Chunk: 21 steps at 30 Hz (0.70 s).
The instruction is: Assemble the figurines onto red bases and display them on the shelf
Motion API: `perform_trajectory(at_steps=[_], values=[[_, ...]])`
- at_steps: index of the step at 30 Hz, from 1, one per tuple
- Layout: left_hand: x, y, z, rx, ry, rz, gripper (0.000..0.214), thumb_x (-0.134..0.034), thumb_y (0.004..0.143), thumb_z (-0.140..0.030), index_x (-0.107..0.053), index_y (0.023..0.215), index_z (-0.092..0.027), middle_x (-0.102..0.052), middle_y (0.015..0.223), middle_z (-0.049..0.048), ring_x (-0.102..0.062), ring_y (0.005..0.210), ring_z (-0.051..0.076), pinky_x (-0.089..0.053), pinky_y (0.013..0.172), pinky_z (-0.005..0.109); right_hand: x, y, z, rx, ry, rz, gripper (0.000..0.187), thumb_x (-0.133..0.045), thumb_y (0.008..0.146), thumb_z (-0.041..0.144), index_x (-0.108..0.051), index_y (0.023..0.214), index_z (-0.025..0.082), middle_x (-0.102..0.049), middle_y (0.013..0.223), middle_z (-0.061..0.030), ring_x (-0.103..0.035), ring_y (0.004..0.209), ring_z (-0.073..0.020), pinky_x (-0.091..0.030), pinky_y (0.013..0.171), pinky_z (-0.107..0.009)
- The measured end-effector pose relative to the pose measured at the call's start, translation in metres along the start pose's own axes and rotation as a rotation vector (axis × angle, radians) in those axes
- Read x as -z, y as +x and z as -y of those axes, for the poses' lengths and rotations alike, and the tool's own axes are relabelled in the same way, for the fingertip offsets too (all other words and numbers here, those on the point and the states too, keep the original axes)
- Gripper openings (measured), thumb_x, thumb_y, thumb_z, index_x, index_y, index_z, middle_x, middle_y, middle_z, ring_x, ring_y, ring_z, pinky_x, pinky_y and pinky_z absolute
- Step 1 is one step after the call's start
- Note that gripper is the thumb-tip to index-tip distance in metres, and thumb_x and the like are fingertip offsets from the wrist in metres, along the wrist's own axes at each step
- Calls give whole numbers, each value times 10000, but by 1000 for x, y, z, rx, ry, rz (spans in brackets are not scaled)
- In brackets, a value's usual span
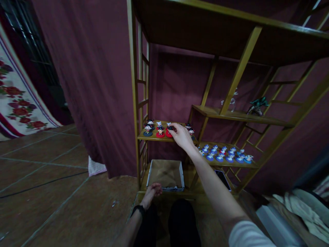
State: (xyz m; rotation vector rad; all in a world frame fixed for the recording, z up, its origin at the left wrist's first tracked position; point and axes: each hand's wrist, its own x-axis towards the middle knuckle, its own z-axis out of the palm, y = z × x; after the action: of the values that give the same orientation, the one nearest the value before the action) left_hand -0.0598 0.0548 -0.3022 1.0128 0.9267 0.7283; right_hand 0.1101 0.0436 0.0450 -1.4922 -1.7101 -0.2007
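My right hand (pixel 181 134) reaches to the left shelf with thumb and fingers closed around a small figurine (pixel 169 130) on a red round base. The hand partly covers that figurine. To its left is a dark-haired figurine (pixel 160 131) on a red base, then one on a dark base (pixel 147 130). Behind this row stand several more, some with pale ears. A dark-haired figurine (pixel 191 132) shows just right of my hand. Low down, my left hand (pixel 153 190) hovers by the front left corner of a shallow open box (pixel 166 172), fingers loosely bent, holding nothing visible.
Several blue and white figurines (pixel 220 157) stand on the lower right shelf (pixel 232 163). Beneath them lies a phone (pixel 222 180). A green figure (pixel 257 105) and a clear ornament (pixel 232 102) sit higher up. The shelf's wooden upright (pixel 133 85) borders the curtain (pixel 102 85).
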Motion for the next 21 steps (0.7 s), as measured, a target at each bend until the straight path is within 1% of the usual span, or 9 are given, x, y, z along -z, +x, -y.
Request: perform_trajectory(at_steps=[7,10,15,21], values=[[2,0,0,-15,-10,4,392,-715,563,-421,-587,811,-145,-652,640,35,-601,569,140,-412,534,235,-3,0,4,-27,-156,74,279,-506,842,246,-563,1114,220,-643,1017,-55,-591,890,-182,-427,810,-296],[3,0,1,-28,-17,14,389,-712,571,-415,-585,821,-145,-654,648,37,-603,573,142,-411,533,235,-2,0,5,-38,-181,90,274,-506,846,251,-563,1112,222,-638,1055,-60,-592,917,-188,-425,822,-297],[4,0,2,-27,-38,17,380,-710,587,-401,-583,834,-143,-654,649,40,-602,568,140,-416,533,235,-2,0,7,-80,-232,112,274,-505,850,265,-559,1116,227,-649,1041,-56,-603,918,-195,-431,811,-291],[4,2,3,-30,-35,12,359,-709,598,-397,-581,817,-142,-654,646,39,-601,564,133,-415,532,227,-3,1,9,-117,-244,140,294,-501,854,274,-547,1141,235,-638,1093,-58,-599,953,-203,-427,825,-291]])
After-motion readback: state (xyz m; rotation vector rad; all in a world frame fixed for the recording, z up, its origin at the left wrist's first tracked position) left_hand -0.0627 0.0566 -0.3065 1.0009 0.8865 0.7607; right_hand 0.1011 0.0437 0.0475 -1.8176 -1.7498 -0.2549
